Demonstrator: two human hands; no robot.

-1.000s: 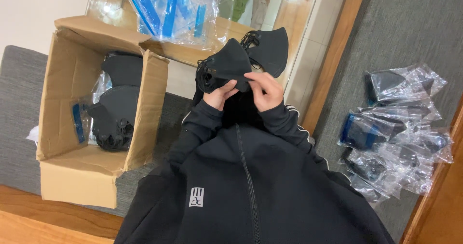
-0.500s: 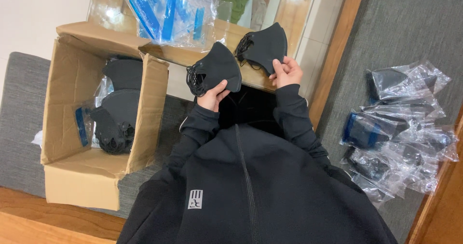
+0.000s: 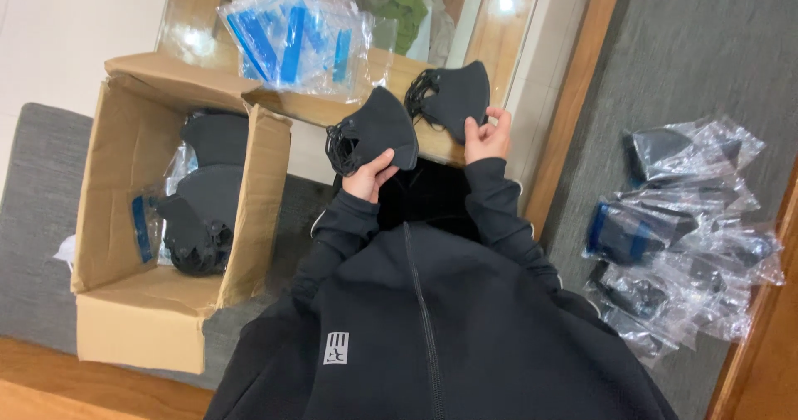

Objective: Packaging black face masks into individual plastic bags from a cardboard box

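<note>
Two hands are in view, the left hand point(image 3: 370, 179) and the right hand point(image 3: 486, 137), and each grips one stack of black masks, the left stack point(image 3: 374, 129) and the right stack point(image 3: 453, 96); how many masks make up each stack cannot be told. There is one cardboard box point(image 3: 125, 320), with more black masks point(image 3: 204, 212) inside, too bunched to count. Clear bags form two heaps, one point(image 3: 291, 34) behind the box and one point(image 3: 682, 229) on the grey floor at the right, neither countable.

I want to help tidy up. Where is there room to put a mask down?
Free: the grey carpet between the wooden strip and the bagged packs, and the grey mat left of the cardboard box. Crowded: inside the box and the pack pile.
</note>
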